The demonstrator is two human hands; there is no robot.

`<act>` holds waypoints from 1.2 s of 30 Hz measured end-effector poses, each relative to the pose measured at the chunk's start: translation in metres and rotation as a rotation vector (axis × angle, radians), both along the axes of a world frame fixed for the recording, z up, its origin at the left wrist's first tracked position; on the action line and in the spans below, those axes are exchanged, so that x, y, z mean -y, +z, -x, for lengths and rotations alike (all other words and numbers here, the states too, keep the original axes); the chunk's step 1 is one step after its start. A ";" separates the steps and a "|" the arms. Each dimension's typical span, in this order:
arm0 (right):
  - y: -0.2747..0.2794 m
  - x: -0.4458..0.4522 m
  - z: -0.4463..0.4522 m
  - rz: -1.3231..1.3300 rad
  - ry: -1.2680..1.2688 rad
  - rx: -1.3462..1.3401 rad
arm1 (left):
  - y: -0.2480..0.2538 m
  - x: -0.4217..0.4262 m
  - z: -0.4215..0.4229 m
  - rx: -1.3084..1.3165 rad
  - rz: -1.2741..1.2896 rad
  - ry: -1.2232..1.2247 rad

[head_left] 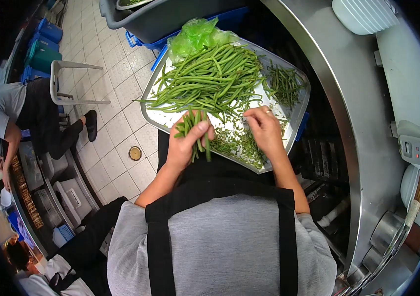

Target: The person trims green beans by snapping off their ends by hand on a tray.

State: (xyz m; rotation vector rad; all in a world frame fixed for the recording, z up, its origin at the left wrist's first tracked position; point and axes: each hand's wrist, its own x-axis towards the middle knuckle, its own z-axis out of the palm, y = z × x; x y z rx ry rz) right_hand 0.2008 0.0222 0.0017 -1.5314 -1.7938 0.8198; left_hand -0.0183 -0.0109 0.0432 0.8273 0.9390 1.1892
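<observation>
A commercial kitchen, by the look of it: a long stainless-steel surface (336,64) carries stacked white dishes (365,15), with metal pots (386,231) farther along. The tiled floor (116,106) has a round drain cover (134,153); a large tray (301,109) holds plentiful green beans (210,79), and the wearer has a black apron (205,200).

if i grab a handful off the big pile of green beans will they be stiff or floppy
The green beans look fairly stiff: those in the left hand jut out with little droop. Each is probably light, being slim. A few may slip away, since they lie loose and crisscrossed on the tray.
</observation>
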 end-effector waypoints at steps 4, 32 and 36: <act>-0.014 -0.004 0.023 -0.108 0.093 0.285 | -0.004 -0.005 -0.001 0.102 0.095 0.024; 0.041 0.023 0.008 -0.415 0.220 0.288 | -0.018 -0.006 -0.008 -0.785 -0.212 -0.266; 0.044 0.023 0.007 -0.298 0.110 0.113 | -0.015 -0.007 -0.010 -0.714 -0.195 -0.304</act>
